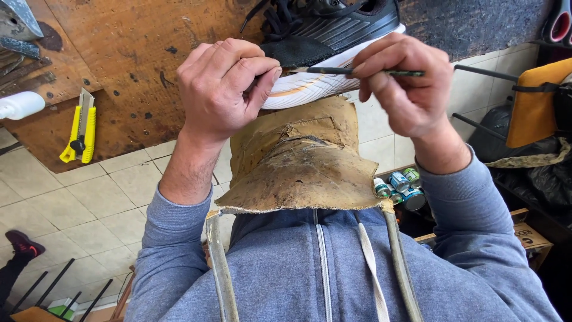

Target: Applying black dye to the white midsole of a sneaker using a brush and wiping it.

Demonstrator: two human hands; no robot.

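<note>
A black sneaker (333, 27) with a white sole (310, 86) lies on its side over a worn brown apron (304, 167) on my lap. My left hand (223, 86) grips the toe end of the sneaker, thumb pressed near the sole edge. My right hand (405, 83) pinches a thin dark brush (357, 71) whose tip rests along the seam between the upper and the white sole.
A stained wooden workbench (137, 53) sits at the left with a yellow utility knife (80, 128) and a white tube (21, 104) on it. Small cans (399, 185) stand on the floor at the right, beside a cardboard box (527, 235). A tiled floor lies below.
</note>
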